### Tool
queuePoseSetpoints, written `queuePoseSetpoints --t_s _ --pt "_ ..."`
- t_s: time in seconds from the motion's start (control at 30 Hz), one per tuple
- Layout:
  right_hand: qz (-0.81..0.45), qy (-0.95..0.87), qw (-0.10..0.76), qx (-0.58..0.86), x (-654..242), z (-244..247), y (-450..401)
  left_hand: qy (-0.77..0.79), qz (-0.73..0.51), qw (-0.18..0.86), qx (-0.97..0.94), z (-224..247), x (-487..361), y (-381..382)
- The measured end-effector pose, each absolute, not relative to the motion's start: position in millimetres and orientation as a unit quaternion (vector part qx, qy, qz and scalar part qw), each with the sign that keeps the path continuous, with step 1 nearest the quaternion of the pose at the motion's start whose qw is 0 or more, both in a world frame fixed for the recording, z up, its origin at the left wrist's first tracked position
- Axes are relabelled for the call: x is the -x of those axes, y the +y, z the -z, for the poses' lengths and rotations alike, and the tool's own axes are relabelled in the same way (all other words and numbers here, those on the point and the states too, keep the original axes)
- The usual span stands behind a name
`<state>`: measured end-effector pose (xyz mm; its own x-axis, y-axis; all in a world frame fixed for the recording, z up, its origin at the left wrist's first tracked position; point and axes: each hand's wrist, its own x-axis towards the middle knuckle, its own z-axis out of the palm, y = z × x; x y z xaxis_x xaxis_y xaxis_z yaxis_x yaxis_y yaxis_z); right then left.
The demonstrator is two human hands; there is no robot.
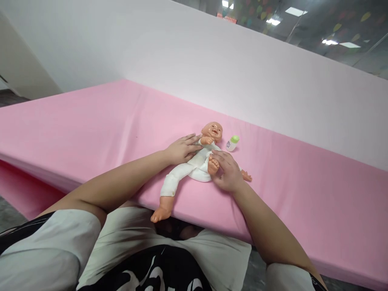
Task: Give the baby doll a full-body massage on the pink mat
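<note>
A baby doll [200,158] with a white cloth body lies on its back on the pink table cover [106,125], its head toward the wall. My left hand [182,149] rests flat on the side of its chest, fingers extended and slightly apart. On the other side, my right hand [227,169] lies against the doll's raised foot and body, fingers loosely spread, gripping nothing that I can see. One doll leg stretches over the table's front edge. Just right of the doll's head stands a small white bottle with a green cap [233,143].
A white wall [212,64] rises behind the table, with a window [273,20] reflecting ceiling lights above it. The table's front edge runs just before my lap. Grey floor shows at the lower left.
</note>
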<state>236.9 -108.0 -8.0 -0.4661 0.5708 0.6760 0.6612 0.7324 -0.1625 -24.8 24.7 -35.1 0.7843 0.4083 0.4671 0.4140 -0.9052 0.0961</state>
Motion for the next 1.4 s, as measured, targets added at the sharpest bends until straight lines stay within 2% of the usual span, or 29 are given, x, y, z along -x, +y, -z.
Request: queuePoseSetpoints --t_s 0.1,0.2,0.33,0.43,0.53,0.63,0.73,0.8,0.87,0.97,1.1,1.17,1.27,1.4 --pt "0.047 -0.854 0.375 0.358 -234 10 -110 -0.207 0.212 0.006 0.955 32 21 23" --pt "0.084 -0.840 0.402 0.356 -231 11 -109 -0.218 0.204 -0.014 0.954 33 20 21" --pt "0.157 -0.828 0.440 0.310 -221 2 -120 -0.295 0.248 -0.099 0.917 39 24 22" --pt "0.147 -0.838 0.451 0.271 -208 -6 -137 -0.378 0.293 -0.173 0.861 45 31 29" --pt "0.063 -0.884 0.412 0.214 -194 -7 -153 -0.449 0.351 -0.216 0.793 51 38 44" --pt "-0.010 -0.923 0.334 0.190 -181 1 -162 -0.502 0.411 -0.273 0.710 57 44 61" --pt "-0.035 -0.946 0.253 0.199 -171 13 -165 -0.518 0.460 -0.330 0.642 60 48 73" --pt "-0.033 -0.953 0.230 0.193 -168 19 -164 -0.485 0.484 -0.354 0.637 60 50 75" --pt "-0.025 -0.951 0.253 0.174 -168 21 -163 -0.443 0.496 -0.350 0.660 59 51 72" --pt "0.015 -0.923 0.342 0.173 -176 14 -160 -0.405 0.476 -0.309 0.717 53 50 60" --pt "0.122 -0.856 0.444 0.234 -194 -2 -152 -0.338 0.418 -0.216 0.815 44 41 37" --pt "0.168 -0.825 0.468 0.270 -204 -5 -143 -0.293 0.371 -0.166 0.865 40 35 27" --pt "0.183 -0.800 0.457 0.343 -219 0 -127 -0.252 0.296 -0.121 0.913 37 27 18" --pt "0.075 -0.818 0.379 0.426 -233 12 -108 -0.259 0.250 -0.106 0.927 36 26 15"
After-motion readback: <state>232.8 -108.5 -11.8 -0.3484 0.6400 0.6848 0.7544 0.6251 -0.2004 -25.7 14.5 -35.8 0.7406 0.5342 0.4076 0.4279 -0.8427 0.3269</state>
